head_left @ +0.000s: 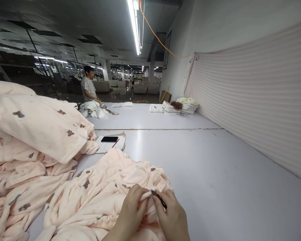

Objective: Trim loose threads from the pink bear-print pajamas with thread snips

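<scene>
A: Where is the pale pink fleece blanket with small brown bears [97,190]?

B: It lies crumpled on the white table [215,160], near edge. The left hand [130,211] pinches a fold of it. The right hand [172,217] holds a thin dark metal tool [158,197], tip touching that fold (between both thumbs).

A: And around it?

B: A taller pile of the same fleece [32,134] on the left, then a black phone [109,139] on papers [104,146].

A long white table [215,174] is seen. Pink bear-print fleece [97,194] is heaped at its near edge and piled high along the left edge. Papers [107,144] with a black phone [109,139] are laid behind the fleece. Folded stacks [182,106] are set near the far right corner.
</scene>
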Demonstrator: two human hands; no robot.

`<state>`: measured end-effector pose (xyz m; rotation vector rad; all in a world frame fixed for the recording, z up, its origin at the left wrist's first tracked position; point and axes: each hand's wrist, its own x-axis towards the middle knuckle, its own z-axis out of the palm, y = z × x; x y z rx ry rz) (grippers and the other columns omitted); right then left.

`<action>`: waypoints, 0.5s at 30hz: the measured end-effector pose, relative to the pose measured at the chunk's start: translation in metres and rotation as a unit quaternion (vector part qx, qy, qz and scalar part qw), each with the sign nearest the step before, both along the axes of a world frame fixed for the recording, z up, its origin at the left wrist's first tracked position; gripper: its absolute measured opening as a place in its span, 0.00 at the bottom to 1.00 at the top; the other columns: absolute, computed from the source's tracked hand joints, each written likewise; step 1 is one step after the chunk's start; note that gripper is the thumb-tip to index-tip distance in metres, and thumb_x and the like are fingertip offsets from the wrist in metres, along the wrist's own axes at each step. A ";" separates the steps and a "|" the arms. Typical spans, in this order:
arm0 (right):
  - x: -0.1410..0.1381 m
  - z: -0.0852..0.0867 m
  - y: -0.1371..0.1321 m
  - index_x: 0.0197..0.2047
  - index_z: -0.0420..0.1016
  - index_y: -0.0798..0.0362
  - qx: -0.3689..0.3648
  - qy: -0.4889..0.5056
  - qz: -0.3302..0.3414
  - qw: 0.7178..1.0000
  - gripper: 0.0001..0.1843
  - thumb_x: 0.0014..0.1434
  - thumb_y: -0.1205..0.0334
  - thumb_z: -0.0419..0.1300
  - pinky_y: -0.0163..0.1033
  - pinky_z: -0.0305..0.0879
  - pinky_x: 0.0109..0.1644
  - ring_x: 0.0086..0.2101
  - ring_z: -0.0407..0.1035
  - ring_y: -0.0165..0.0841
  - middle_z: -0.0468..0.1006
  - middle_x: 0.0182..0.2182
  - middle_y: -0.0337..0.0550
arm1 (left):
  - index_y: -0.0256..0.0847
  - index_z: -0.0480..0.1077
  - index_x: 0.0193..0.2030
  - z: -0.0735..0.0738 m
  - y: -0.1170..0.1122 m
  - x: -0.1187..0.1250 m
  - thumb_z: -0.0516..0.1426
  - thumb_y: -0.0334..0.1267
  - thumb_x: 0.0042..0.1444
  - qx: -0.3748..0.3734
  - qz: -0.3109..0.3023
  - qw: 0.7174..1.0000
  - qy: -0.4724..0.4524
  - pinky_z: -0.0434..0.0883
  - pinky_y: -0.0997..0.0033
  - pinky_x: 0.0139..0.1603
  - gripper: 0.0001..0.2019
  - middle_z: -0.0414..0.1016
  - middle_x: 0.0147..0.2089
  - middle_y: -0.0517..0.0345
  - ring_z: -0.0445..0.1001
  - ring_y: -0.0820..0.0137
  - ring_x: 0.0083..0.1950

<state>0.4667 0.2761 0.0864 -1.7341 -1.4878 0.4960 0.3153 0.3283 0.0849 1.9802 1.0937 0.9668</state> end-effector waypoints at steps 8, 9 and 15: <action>0.004 0.002 0.002 0.34 0.79 0.48 -0.004 0.104 0.004 0.995 0.13 0.60 0.53 0.55 0.34 0.64 0.37 0.34 0.71 0.35 0.77 0.31 0.41 | 0.39 0.74 0.33 0.002 0.003 0.000 0.61 0.42 0.51 -0.341 -0.026 0.903 -0.258 0.65 0.68 0.42 0.08 0.73 0.33 0.56 0.69 0.65 0.39; 0.004 0.001 0.003 0.31 0.78 0.49 -0.009 0.137 0.006 0.990 0.14 0.59 0.53 0.55 0.34 0.63 0.37 0.34 0.71 0.36 0.77 0.30 0.41 | 0.38 0.73 0.33 0.002 0.003 0.001 0.60 0.45 0.52 -0.379 -0.032 0.882 -0.278 0.66 0.68 0.40 0.11 0.74 0.31 0.56 0.71 0.65 0.37; 0.007 -0.006 0.007 0.32 0.75 0.53 -0.026 0.241 0.018 0.970 0.18 0.59 0.47 0.54 0.33 0.64 0.34 0.33 0.70 0.35 0.77 0.30 0.41 | 0.34 0.71 0.38 -0.008 -0.019 -0.005 0.56 0.45 0.57 -0.523 -0.039 0.774 -0.354 0.71 0.63 0.38 0.13 0.77 0.35 0.50 0.75 0.64 0.37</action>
